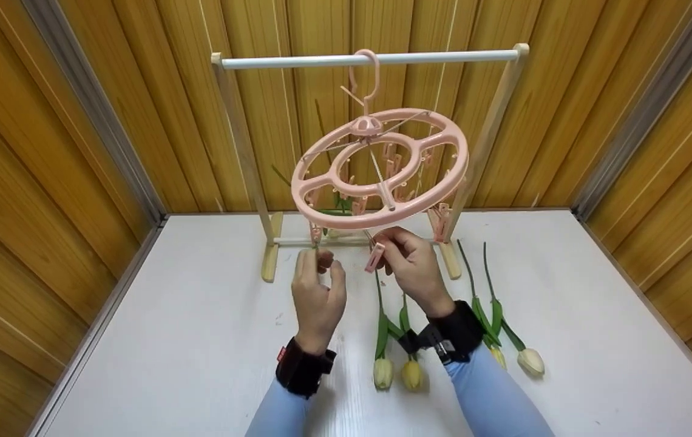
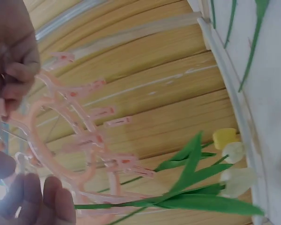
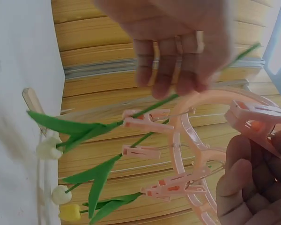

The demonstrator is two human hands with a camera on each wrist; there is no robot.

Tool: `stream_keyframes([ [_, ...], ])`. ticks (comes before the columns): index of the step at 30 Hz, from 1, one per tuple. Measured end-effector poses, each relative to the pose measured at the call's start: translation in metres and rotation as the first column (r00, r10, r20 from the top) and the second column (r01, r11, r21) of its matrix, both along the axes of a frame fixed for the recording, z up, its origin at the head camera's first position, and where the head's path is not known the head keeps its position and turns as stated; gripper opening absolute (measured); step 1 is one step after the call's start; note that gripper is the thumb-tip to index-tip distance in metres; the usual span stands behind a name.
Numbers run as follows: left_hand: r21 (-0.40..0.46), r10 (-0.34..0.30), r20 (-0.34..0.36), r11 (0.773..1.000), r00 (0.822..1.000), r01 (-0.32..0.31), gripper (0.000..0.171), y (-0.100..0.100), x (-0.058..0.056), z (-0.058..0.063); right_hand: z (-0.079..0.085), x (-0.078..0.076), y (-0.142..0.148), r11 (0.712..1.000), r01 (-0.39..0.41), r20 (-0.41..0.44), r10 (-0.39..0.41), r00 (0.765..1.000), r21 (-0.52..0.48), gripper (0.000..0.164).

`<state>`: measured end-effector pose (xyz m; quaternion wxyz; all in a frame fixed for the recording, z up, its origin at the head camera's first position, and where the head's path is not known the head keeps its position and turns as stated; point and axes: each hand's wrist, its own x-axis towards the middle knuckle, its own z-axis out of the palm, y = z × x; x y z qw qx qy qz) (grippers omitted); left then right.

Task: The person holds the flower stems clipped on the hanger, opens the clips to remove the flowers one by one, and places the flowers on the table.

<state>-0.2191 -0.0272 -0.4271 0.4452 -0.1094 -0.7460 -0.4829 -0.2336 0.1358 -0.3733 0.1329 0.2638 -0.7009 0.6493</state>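
Note:
In the head view my right hand (image 1: 413,261) pinches a pink clothespin (image 1: 374,257) below the front rim of a round pink hanger (image 1: 346,220). My left hand (image 1: 317,297) is just beneath another clothespin (image 1: 316,233) at the rim's left front, thumb apart from the loosely bent fingers. In the right wrist view the stem of a white tulip (image 3: 49,148) sits in a clothespin (image 3: 147,120) and passes behind the left hand's fingertips. More tulips hang flower-down from clothespins, among them a yellow tulip (image 3: 70,212).
The hanger hooks over a white rail (image 1: 297,62) on a wooden stand (image 1: 240,136). On the white table (image 1: 158,340) lie a white tulip (image 1: 383,373) and a yellow tulip (image 1: 411,375). Another white tulip (image 1: 531,362) lies right of my right wrist, beside a partly hidden yellow one.

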Motion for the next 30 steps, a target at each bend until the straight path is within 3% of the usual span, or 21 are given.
stream_keyframes([
  [3,0.049,0.09,0.094,0.994,0.992,-0.095,0.013,-0.005,-0.007,-0.007,0.001,0.002,0.003,1.0,-0.022,0.016,0.022,1.0,-0.019,0.018],
  [7,0.057,0.106,0.201,0.991,0.974,-0.12,0.031,-0.012,-0.016,-0.017,0.003,0.004,0.006,0.997,-0.056,0.028,0.057,0.998,-0.044,0.018],
  [10,0.047,0.032,0.247,0.998,0.969,-0.045,0.046,-0.017,-0.021,-0.023,0.004,0.005,0.008,0.995,-0.079,0.03,0.081,0.996,-0.063,0.018],
  [15,0.077,-0.181,0.255,0.983,0.95,0.167,0.074,-0.022,-0.027,-0.031,0.005,0.006,0.011,0.992,-0.106,0.039,0.109,0.993,-0.072,0.019],
  [18,0.108,-0.266,0.236,0.963,0.935,0.246,0.066,-0.024,-0.03,-0.034,0.004,0.006,0.011,0.99,-0.119,0.049,0.123,0.991,-0.077,0.019],
  [20,0.129,-0.29,0.235,0.955,0.927,0.266,0.055,-0.024,-0.029,-0.032,0.004,0.006,0.011,0.988,-0.125,0.058,0.131,0.99,-0.086,0.019],
  [26,0.216,-0.337,0.279,0.934,0.899,0.284,0.04,-0.024,-0.025,-0.022,0.003,0.004,0.013,0.988,-0.119,0.079,0.128,0.989,-0.102,0.02],
  [30,0.225,-0.352,0.315,0.93,0.882,0.29,0.034,-0.024,-0.02,-0.017,-0.001,0.002,0.017,0.99,-0.089,0.104,0.101,0.99,-0.109,0.023],
])
